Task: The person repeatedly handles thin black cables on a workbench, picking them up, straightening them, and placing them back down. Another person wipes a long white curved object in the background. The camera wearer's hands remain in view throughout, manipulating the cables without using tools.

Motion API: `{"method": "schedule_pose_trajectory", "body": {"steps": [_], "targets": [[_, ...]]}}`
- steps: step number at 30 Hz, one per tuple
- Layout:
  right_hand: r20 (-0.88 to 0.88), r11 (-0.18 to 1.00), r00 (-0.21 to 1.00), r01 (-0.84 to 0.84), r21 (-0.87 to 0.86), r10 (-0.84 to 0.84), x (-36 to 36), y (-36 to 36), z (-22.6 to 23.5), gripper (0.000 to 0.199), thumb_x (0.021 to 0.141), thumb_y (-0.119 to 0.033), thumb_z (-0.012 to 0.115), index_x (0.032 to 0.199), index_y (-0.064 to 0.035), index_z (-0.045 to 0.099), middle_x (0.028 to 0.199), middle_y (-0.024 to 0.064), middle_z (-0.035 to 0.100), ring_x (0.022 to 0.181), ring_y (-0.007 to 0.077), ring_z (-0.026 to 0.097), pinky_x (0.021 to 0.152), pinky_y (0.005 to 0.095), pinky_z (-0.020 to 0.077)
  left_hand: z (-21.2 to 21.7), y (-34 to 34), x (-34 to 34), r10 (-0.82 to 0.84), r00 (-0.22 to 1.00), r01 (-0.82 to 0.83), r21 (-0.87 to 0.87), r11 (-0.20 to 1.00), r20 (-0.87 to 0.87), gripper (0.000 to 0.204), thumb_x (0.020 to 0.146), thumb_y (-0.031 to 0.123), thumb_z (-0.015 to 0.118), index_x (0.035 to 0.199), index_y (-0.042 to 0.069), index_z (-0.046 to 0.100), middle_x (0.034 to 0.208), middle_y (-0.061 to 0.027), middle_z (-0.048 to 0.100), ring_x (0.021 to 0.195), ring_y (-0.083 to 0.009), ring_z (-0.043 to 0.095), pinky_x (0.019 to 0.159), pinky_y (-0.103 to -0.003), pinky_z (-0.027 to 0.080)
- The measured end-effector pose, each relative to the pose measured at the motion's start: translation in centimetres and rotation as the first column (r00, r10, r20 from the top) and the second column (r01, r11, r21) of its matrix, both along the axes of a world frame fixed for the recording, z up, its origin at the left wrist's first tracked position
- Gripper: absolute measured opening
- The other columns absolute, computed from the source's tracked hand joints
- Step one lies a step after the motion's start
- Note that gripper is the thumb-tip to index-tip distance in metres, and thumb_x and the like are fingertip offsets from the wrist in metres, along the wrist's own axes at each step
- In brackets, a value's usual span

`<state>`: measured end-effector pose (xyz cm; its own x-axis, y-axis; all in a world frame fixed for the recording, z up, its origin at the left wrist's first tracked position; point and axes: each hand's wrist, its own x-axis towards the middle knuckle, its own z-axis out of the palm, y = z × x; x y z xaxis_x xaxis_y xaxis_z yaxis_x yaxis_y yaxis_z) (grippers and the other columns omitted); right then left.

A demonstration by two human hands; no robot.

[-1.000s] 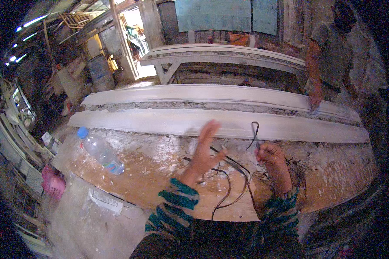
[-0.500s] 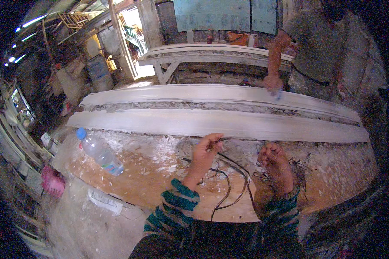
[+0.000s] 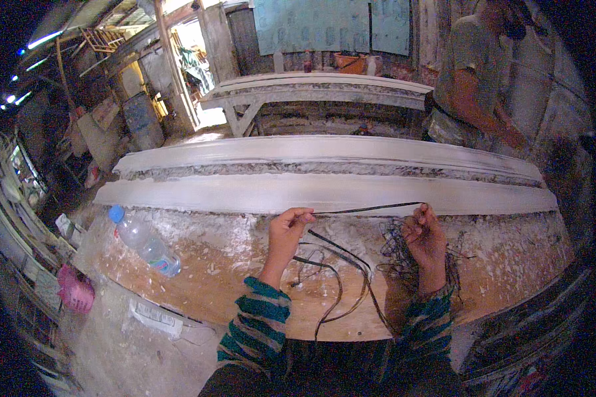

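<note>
A thin black strip (image 3: 371, 209) is stretched almost straight between my hands, just in front of the nearer long white plaster moulding (image 3: 245, 192). Its left end is pinched in the fingertips of my left hand (image 3: 286, 235). My right hand (image 3: 427, 241) grips the other end, a little higher. Several longer black strips (image 3: 341, 281) lie in loose curves on the wooden tabletop (image 3: 232, 291) between my forearms. Under and beside my right hand sits a tangle of fine dark strands (image 3: 394, 255).
A clear plastic bottle with a blue cap (image 3: 146, 241) lies on the table at left. Behind the nearer moulding runs a second white moulding (image 3: 311, 149). A person (image 3: 477, 79) stands at the far right. Farther back is another long bench (image 3: 324, 89). A pink bag (image 3: 77, 290) hangs low at left.
My hands have drawn apart, the right one rising, and the strip between them is now stretched out. The other person's hand has left the far moulding and moved right.
</note>
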<state>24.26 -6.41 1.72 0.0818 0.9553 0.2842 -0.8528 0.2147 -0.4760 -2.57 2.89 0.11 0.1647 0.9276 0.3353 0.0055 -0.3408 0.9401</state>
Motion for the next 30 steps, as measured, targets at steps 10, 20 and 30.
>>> {"method": "schedule_pose_trajectory", "body": {"steps": [10, 20, 30], "targets": [[-0.129, 0.976, 0.991, 0.064, 0.208, -0.037, 0.8, 0.4, -0.3, 0.016, 0.088, -0.017, 0.048, 0.1, -0.0085, 0.052, 0.074, -0.0003, 0.049, 0.058, 0.0106, 0.041, 0.059, 0.0259, 0.0374, -2.2, 1.4, -0.6, 0.132, 0.934, -0.056, 0.227, 0.972, -0.333, 0.017, 0.079, 0.016, 0.059, 0.091, 0.005, 0.064, 0.078, -0.0096, 0.065, 0.069, -0.0185, 0.061, 0.062, -0.028, 0.046], [-0.073, 0.978, 0.996, 0.07, 0.197, -0.057, -0.3, 0.3, -0.4, 0.015, 0.086, -0.016, 0.051, 0.099, -0.0093, 0.052, 0.075, -0.0003, 0.05, 0.06, 0.0108, 0.044, 0.06, 0.0252, 0.0408, -2.6, 0.7, 0.2, 0.13, 0.83, 0.025, 0.27, 0.962, -0.542, 0.016, 0.077, 0.017, 0.06, 0.09, 0.007, 0.064, 0.078, -0.0112, 0.064, 0.065, -0.0236, 0.061, 0.059, -0.032, 0.047], [0.632, 0.957, 0.773, 0.141, -0.252, 0.053, -5.7, 1.4, -2.6, 0.013, 0.08, -0.012, 0.059, 0.09, -0.0042, 0.057, 0.086, 0.0025, 0.059, 0.075, 0.0121, 0.055, 0.067, 0.0261, 0.0448, -1.7, -2.4, 3.4, -0.286, 0.949, 0.315, -0.352, 0.882, 0.132, 0.018, 0.078, 0.018, 0.064, 0.089, 0.004, 0.064, 0.072, 0.002, 0.058, 0.061, -0.0068, 0.048, 0.054, -0.019, 0.036]]}}
